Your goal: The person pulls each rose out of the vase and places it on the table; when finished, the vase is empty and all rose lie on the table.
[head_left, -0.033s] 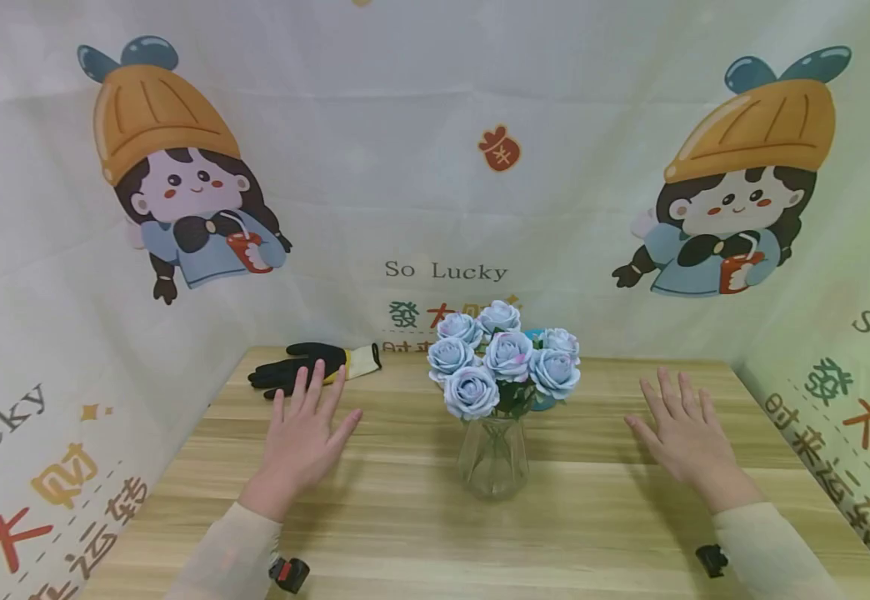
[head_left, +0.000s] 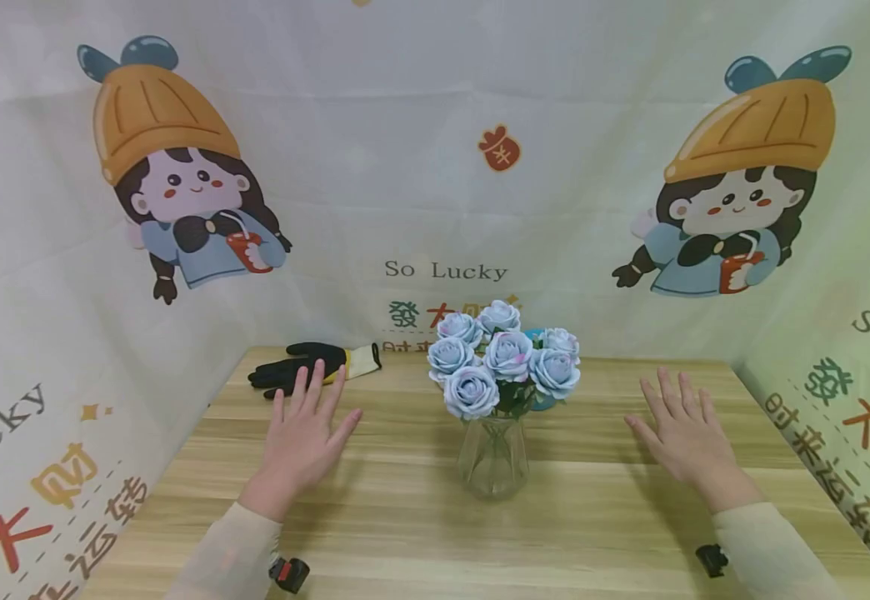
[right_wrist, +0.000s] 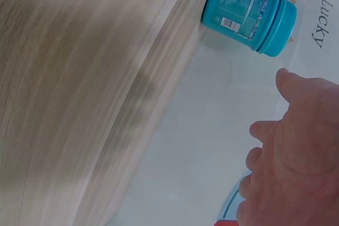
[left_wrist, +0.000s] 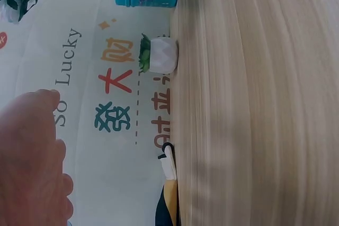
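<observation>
My left hand (head_left: 303,442) is held above the wooden table (head_left: 405,542), fingers spread and straight, holding nothing. Just beyond its fingertips lies a black work glove (head_left: 296,371) with a yellow band and white cuff. On the other side, my right hand (head_left: 686,442) is also spread over the table with nothing in it. Between the two hands stands a clear glass vase (head_left: 493,471) with several pale blue roses (head_left: 508,357). A teal lidded jar (right_wrist: 241,14) stands behind the vase, mostly hidden by the flowers in the head view.
The left wrist view shows a small white-potted plant (left_wrist: 163,55) by the back wall, hidden by the roses from the head. A printed cloth (head_left: 375,167) hangs behind the table and along both sides. Each wrist carries a small black device (head_left: 292,575).
</observation>
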A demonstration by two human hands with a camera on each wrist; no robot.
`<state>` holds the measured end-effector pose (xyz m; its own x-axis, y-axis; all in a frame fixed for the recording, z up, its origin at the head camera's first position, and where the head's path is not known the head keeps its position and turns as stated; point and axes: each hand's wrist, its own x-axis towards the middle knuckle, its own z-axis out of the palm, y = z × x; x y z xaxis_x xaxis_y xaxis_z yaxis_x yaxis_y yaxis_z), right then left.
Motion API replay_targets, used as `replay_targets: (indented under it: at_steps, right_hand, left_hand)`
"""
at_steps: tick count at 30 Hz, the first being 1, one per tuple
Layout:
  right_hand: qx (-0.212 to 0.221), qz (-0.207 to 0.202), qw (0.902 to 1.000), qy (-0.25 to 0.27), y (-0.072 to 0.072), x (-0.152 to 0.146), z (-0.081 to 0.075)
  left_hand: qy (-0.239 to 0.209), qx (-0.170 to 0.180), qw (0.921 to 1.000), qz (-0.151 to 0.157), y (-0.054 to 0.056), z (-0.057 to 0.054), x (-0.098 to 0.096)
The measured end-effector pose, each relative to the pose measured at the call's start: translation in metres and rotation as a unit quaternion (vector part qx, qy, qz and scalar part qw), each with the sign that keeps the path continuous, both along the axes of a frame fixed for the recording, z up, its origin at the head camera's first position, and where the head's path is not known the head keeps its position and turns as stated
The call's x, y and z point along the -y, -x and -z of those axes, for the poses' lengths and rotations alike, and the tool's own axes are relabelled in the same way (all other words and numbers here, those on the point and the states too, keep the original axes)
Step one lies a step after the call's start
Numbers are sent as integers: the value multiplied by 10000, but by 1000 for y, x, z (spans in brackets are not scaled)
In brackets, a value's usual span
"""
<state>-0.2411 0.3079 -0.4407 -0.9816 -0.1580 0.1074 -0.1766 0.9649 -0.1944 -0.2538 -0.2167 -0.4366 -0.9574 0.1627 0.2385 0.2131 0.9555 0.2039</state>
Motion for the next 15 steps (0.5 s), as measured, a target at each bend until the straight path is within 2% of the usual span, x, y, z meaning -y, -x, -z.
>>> replay_targets:
  at_steps: [5,9,13,15]
  right_hand:
    - [-63,12,10000,-61,-1,0,-1]
    - [-173,-36,9997,-178,-3,1,2]
    - [-499,-253,9980,-303,-5,10,5]
    - [-754,-423,9960,-210,-7,20,3]
  left_hand:
    - [-152,-70,9999,40,1,2,0]
    - [-56,-22,10000,19,2,4,-2]
    - [47,-71,9999,129,3,11,-9]
    - [-9,-129,9996,249,3,15,-15]
